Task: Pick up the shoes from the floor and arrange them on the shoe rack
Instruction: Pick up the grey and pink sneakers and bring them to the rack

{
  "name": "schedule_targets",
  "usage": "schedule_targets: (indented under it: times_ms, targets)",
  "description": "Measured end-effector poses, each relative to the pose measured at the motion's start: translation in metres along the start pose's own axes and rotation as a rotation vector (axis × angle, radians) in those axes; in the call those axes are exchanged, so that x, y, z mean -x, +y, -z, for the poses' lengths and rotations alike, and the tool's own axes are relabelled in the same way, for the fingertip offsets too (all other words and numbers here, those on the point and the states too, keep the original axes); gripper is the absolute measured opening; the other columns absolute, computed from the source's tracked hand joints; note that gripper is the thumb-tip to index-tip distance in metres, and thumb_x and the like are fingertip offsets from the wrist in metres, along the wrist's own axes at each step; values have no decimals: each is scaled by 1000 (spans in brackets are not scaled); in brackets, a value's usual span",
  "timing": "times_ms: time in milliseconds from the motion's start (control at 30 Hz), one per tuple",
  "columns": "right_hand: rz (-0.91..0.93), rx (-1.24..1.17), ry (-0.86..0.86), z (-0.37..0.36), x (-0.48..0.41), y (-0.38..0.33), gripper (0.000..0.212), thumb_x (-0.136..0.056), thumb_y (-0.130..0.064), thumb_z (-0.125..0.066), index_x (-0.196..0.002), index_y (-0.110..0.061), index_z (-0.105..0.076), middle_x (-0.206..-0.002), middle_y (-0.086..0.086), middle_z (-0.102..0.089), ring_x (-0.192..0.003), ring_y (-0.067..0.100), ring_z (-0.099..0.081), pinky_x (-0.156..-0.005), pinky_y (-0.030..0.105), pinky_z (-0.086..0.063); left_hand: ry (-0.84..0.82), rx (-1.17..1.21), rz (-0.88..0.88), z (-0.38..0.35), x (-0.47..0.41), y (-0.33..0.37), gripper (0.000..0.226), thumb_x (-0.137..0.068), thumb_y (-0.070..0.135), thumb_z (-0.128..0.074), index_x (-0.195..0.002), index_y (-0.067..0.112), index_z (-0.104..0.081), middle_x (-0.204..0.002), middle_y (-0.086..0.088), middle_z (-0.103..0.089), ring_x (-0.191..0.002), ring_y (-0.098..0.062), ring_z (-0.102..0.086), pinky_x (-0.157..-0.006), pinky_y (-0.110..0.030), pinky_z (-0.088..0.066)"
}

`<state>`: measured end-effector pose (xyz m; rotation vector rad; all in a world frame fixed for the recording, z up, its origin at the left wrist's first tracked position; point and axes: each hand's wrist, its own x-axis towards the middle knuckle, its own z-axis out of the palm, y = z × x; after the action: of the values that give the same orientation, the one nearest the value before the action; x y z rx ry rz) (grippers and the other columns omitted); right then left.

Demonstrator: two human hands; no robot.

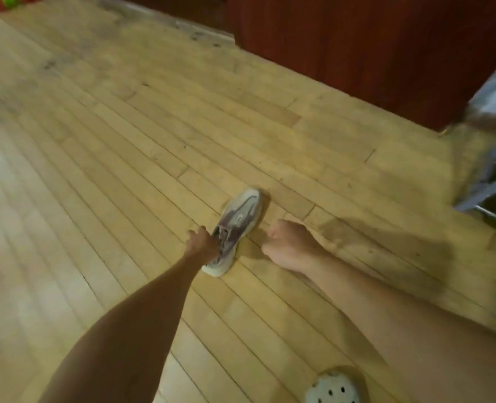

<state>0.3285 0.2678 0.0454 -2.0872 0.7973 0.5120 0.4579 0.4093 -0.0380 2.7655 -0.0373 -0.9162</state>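
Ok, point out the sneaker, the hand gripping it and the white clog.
sneaker (242, 212): head view, on its toe-side upper.
left hand (201, 241): head view, on its back.
white clog (332, 388): head view, on its perforated top.

Matt wood-plank floor (124, 146); mesh-cloth sneaker (241, 219) w/ rubbery sole.

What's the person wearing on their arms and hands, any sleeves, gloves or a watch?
The left forearm and right forearm are bare to the frame edge, no sleeves. The left hand and right hand have no gloves, watch or bracelet; rings are too blurred to tell.
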Motion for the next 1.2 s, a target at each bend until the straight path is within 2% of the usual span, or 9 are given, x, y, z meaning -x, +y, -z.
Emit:
schedule_targets:
  times_ms: [133, 233, 300, 433, 600, 733, 800, 900, 1200]
  targets:
    - [-65, -85, -77, -28, -14, 22, 34, -85, -19, -53, -118, -15, -54, -113, 5, -63, -85, 19, -55, -52, 24, -37, -80, 208, 140, -29, -20, -29, 41, -86, 20, -62, -120, 0, -51, -105, -13, -58, -95, -30, -56, -70, -34, -48]
    - [-177, -232, -95, -34, -11, 42, 37, -85, -17, -52, -121, -12, -49, -113, 7, -60, -89, 21, -62, -67, 37, -57, -112, 390, 217, -49, -20, -31, 27, -78, 19, -74, -80, 9, -49, -73, -1, -46, -68, -18, -45, -67, -30, -39]
    - [-211, -257, -93, -31, -5, 53, 36, -85, -18, -52, -120, -12, -50, -111, 6, -61, -89, 21, -64, -78, 40, -59, -136, 425, 214, -56, -15, -25, 25, -77, 23, -74, -81, 9, -54, -72, -3, -49, -63, -16, -45, -63, -31, -39]
    - [-202, -264, -52, -6, 7, 66, 37, -87, -19, -53, -124, -13, -49, -101, 4, -60, -79, 17, -62, -61, 27, -52, -142, 548, 223, -61, 1, -14, 48, -70, 25, -81, -107, 4, -58, -100, -13, -62, -90, -25, -57, -75, -36, -51]
    - [-183, -251, 38, 36, 44, 74, 38, -91, -21, -52, -127, -12, -49, -101, 3, -61, -80, 18, -62, -56, 23, -50, -208, 756, 225, -45, 54, 23, 46, -58, 14, -90, -85, -3, -58, -86, -15, -66, -80, -27, -67, -54, -34, -56]
    - [-197, -279, 128, 87, 87, 91, 37, -87, -24, -56, -121, -7, -56, -107, 13, -66, -78, 24, -67, -60, 31, -57, -254, 684, 34, -28, 111, 79, 32, -58, 6, -88, -75, 0, -62, -79, -13, -67, -71, -24, -66, -55, -33, -55]
    - [-212, -292, 236, 120, 115, 104, 32, -85, -23, -58, -114, -7, -59, -101, 13, -66, -87, 29, -69, -75, 38, -61, -275, 665, -95, -25, 147, 113, 32, -59, 5, -88, -83, -1, -67, -75, -11, -67, -71, -24, -66, -65, -36, -58]
    - [-228, -275, 363, 172, 167, 131, 19, -87, -18, -60, -102, -6, -59, -99, 15, -64, -93, 32, -68, -82, 41, -59, -309, 648, -290, -22, 210, 166, 38, -63, 9, -86, -95, -4, -69, -77, -10, -69, -65, -20, -65, -57, -28, -55]
    - [-335, -639, 631, 253, 331, 299, 19, -86, -10, -57, -68, -8, -49, -64, 7, -50, -53, 20, -51, -44, 22, -42, -367, 503, -685, -34, 397, 284, 34, -64, 18, -86, -88, 0, -69, -74, -7, -69, -58, -15, -65, -40, -20, -50]
